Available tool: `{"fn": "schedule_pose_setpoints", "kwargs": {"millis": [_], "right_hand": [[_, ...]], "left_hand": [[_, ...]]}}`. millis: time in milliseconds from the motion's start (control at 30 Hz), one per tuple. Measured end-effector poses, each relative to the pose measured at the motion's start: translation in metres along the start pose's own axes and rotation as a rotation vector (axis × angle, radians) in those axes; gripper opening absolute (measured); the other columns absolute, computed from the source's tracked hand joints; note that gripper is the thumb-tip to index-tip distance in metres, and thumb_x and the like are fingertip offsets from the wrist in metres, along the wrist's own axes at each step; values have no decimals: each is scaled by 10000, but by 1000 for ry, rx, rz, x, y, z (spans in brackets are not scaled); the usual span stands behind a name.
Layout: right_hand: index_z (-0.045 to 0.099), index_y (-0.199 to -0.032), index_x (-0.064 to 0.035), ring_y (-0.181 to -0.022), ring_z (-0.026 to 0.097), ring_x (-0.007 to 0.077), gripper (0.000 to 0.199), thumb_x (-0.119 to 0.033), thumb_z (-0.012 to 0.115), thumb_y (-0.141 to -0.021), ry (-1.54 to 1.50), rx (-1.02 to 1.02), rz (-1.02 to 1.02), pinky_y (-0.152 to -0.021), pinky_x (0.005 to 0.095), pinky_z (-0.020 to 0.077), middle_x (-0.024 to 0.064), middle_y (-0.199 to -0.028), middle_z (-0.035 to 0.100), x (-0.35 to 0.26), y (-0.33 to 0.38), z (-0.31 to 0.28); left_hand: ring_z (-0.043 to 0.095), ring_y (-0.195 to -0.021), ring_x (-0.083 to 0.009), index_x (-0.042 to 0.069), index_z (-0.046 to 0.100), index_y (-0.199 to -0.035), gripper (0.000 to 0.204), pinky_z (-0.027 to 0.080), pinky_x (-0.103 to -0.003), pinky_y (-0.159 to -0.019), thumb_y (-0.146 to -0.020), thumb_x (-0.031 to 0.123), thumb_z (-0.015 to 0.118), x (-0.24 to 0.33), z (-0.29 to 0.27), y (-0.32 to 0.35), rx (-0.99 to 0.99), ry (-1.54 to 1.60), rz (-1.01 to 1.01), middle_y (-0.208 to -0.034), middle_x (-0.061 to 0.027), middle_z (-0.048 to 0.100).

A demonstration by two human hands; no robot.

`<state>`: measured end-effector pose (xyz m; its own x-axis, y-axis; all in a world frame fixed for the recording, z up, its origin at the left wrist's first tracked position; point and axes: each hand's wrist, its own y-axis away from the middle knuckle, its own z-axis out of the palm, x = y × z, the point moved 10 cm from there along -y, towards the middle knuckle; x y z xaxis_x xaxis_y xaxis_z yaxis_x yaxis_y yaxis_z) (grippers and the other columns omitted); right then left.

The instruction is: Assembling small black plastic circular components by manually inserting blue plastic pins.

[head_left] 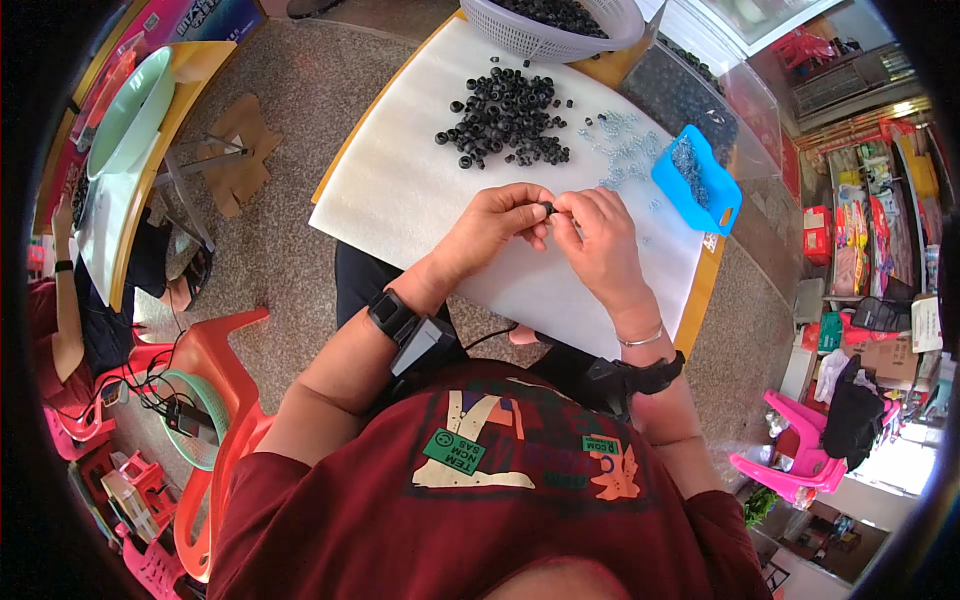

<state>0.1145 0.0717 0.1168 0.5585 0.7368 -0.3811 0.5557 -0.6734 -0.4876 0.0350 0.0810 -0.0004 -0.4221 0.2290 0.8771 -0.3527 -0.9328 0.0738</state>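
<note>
Over the table's white foam sheet, both my hands meet at a small black ring-like part. My left hand pinches it between thumb and forefinger. The fingers of my right hand close at its right side; whatever else they hold is too small to make out. Beyond my hands lies a heap of black round parts, several of them hollow. Small clear-bluish pieces are scattered to the right of the heap. More of these fill a blue plastic tray at the table's right edge.
At the far edge stands a pale basket of black parts, beside a clear bin. An orange chair is at my left and a pink stool at my right. Another person's arm shows at a left table holding a green basin.
</note>
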Motion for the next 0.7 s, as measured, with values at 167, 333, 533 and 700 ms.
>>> {"fn": "schedule_pose_setpoints", "kwargs": {"millis": [167,333,533,700], "right_hand": [[560,-837,-45,-721,545,271,63,-66,597,-790,-9,-6,2,-690,399,429,81,-741,574,3,0,2],[576,-853,-49,-727,547,262,71,-81,603,-796,53,-1,-40,-679,394,421,74,-739,570,-2,1,4],[592,-875,-51,-740,549,258,85,-89,623,-806,5,5,10,-687,389,415,67,-760,578,-3,2,6],[597,-883,-49,-742,549,261,79,-80,624,-815,-41,36,70,-695,387,410,67,-775,587,1,6,2]], "left_hand": [[603,-793,-91,-23,581,-1117,210,518,-253,-766,-980,111,495,1,2,-1,-10,20,-5,-932,-35,624],[612,-798,-104,-42,570,-1155,264,524,-253,-752,-988,146,488,3,4,0,-10,18,-23,-937,-48,625],[521,-636,-79,-22,587,-1124,274,472,-226,-585,-990,193,480,6,1,3,38,74,-39,-821,-15,584],[376,-550,-44,6,575,-1049,251,329,-204,-470,-997,216,448,8,-3,6,111,205,-22,-711,31,452]]}}
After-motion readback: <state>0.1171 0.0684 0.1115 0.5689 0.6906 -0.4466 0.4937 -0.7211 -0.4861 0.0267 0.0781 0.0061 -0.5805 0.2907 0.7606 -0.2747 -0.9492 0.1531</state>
